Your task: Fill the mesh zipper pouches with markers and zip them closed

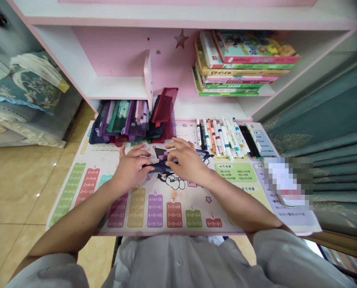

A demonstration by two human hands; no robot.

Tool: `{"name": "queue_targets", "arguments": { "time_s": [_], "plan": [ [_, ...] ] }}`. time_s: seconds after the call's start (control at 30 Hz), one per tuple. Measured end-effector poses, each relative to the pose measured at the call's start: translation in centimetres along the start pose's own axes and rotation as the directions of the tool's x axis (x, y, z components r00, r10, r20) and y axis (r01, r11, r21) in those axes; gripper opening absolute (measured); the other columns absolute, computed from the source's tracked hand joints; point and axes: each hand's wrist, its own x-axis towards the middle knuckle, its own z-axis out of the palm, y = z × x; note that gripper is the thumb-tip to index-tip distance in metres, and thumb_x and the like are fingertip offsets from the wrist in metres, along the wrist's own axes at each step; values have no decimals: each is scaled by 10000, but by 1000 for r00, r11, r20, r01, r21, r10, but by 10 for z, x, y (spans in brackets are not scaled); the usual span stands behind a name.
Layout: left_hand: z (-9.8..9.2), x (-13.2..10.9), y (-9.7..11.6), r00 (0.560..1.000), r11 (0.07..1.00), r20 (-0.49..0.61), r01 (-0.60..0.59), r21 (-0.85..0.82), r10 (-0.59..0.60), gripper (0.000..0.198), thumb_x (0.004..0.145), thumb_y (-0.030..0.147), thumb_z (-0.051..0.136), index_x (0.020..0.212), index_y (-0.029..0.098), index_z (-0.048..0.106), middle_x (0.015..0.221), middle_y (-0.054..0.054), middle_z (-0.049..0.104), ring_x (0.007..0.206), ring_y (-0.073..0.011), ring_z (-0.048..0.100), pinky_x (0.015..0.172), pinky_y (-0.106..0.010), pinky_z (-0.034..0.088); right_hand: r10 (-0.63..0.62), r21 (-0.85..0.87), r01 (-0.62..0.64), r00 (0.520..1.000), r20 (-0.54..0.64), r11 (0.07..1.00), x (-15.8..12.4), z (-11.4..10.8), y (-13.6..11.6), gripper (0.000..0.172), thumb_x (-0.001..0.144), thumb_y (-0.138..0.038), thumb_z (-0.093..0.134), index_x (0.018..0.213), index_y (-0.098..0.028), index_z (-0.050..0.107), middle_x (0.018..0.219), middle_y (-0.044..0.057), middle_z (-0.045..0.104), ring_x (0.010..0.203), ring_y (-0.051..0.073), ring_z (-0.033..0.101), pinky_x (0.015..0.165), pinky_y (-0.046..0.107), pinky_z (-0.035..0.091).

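A dark blue mesh pencil pouch [160, 166] lies flat on the desk's colourful multiplication mat [154, 208]. My left hand [132, 166] pinches the pouch's left end with curled fingers. At the pouch's right part, my right hand [186, 160] has its fingers bent down on it, pinching near the top edge. Both hands meet over the middle of the mat. A row of several markers [223, 138] lies side by side just right of my right hand.
Several mesh pouches [127, 122] in purple, green, dark blue and red stand packed under the pink shelf [118, 86]. A stack of books [238, 64] fills the right shelf bay. A blurred paper [286, 182] lies at the desk's right edge. Tiled floor is at left.
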Motion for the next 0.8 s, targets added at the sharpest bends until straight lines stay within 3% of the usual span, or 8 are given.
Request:
{"name": "queue_targets", "arguments": {
  "time_s": [0.8],
  "plan": [
    [-3,0,2,1000,1000,3,17,4,-17,94,799,241,735,711,272,744,1068,-36,748,1315,-345,532,1141,-706,133,42,-5,-42,998,38,999,-1,-7,4,208,817,-155,639,615,-200,613,1253,58,668,1411,337,409,1116,688,262]
  ]
}}
